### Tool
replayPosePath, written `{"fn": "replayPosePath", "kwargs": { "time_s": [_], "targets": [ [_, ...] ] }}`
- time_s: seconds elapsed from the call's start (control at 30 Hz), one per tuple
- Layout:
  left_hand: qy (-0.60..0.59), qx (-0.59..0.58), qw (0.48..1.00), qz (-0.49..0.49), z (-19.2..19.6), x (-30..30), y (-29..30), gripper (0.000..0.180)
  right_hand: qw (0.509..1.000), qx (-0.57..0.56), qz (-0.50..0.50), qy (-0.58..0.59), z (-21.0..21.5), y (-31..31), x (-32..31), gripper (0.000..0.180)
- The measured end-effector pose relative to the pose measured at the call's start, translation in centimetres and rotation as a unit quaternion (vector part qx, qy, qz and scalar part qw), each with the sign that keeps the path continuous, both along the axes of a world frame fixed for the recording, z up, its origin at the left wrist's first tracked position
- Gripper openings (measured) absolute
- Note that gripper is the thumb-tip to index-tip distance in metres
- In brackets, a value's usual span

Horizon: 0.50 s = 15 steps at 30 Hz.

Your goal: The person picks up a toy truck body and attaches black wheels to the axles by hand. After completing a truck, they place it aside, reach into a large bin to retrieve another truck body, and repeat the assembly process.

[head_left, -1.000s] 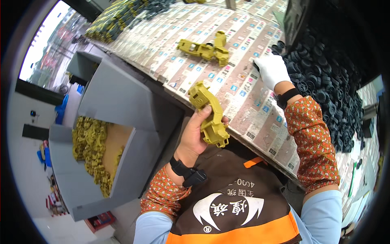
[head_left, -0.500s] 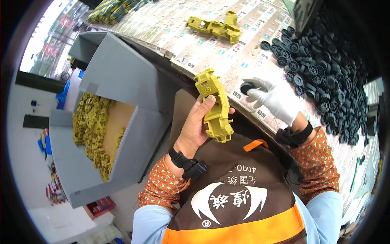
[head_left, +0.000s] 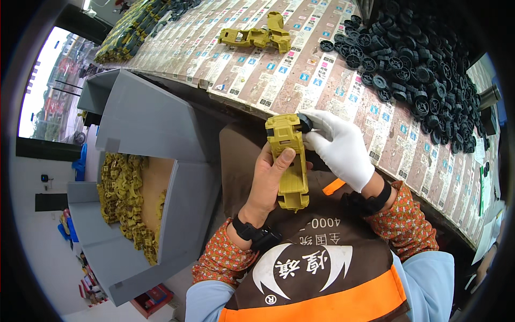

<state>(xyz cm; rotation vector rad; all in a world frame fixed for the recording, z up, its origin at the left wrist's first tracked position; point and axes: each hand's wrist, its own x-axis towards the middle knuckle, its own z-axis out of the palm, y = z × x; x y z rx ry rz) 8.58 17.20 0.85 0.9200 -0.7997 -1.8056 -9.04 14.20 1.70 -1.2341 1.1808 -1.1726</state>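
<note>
My bare left hand [head_left: 271, 174] grips an olive-yellow plastic toy car body [head_left: 289, 142] over my lap, thumb across its middle. In my white-gloved right hand [head_left: 340, 145] is a small black toy wheel [head_left: 305, 123], pinched between thumb and fingers. The wheel sits against the upper right side of the car body; whether it is fixed there cannot be made out. Several more yellow car bodies [head_left: 257, 37] lie on the table ahead. A big heap of black wheels [head_left: 399, 61] covers the table's right part.
The table [head_left: 214, 70] has a patterned paper cover, its near edge just beyond my hands. To the left stands a grey box [head_left: 145, 118] holding a pile of yellow car bodies [head_left: 120, 193]. More assembled-looking pieces [head_left: 129, 32] lie at the far left. A red crate [head_left: 152, 300] is on the floor.
My right hand has come left from over the table, bringing the wheel against the car body. My left hand has turned the body more upright and shifted it slightly right.
</note>
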Motion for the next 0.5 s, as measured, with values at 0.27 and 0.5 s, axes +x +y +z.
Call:
{"fn": "replayPosePath", "kwargs": {
  "time_s": [0.27, 0.5],
  "targets": [
    [-0.040, -0.076, 0.996, -0.008, -1.4, -0.2, 0.7, 0.044, 0.990, -0.099, -0.027, 0.094, -0.2, 2.7, 0.4, 0.041],
    [-0.113, -0.136, 0.983, -0.051, -3.2, -1.2, 1.2, 0.046, 0.976, -0.119, -0.079, 0.165, 0.0, 3.3, 0.4, 0.048]
  ]
}}
